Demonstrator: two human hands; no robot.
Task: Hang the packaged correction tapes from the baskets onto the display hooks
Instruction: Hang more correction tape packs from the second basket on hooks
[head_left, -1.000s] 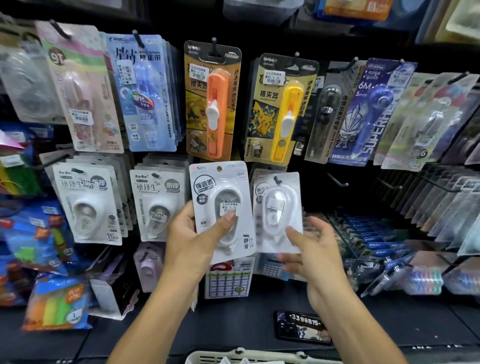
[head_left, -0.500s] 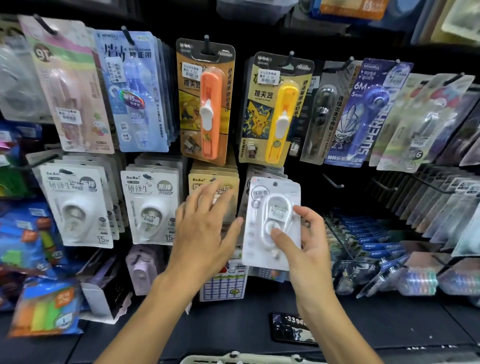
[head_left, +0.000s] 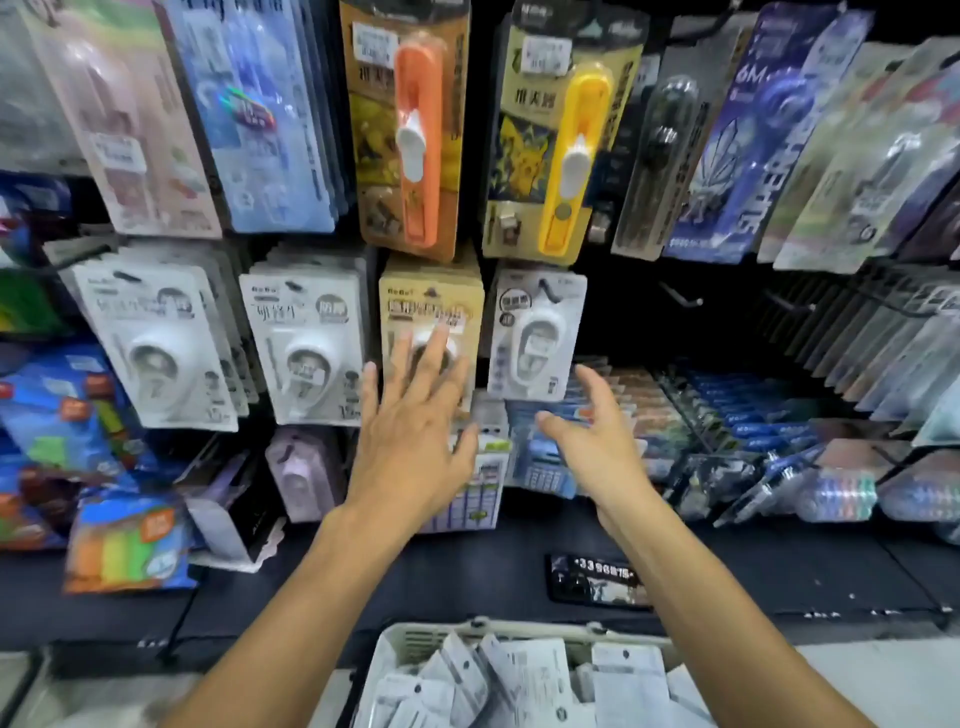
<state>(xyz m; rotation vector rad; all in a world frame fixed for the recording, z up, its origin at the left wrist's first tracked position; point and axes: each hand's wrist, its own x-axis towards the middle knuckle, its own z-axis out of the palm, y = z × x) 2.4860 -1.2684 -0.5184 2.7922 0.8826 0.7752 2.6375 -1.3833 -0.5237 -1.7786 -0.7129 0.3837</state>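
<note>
A white correction tape pack (head_left: 537, 332) hangs upright on its hook at frame centre. More packs lie jumbled in the basket (head_left: 415, 636) at bottom centre, below both wrists. The right hand (head_left: 592, 436) sits nearer it, fingers loose, empty; the left hand (head_left: 415, 431), spread flat, brushes the tan pack (head_left: 428, 306).

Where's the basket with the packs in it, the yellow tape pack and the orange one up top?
basket (head_left: 524, 631), head view, on its top rim.
yellow tape pack (head_left: 563, 140), head view, on the white slider of the yellow case.
orange tape pack (head_left: 415, 93), head view, on the orange case.
</note>
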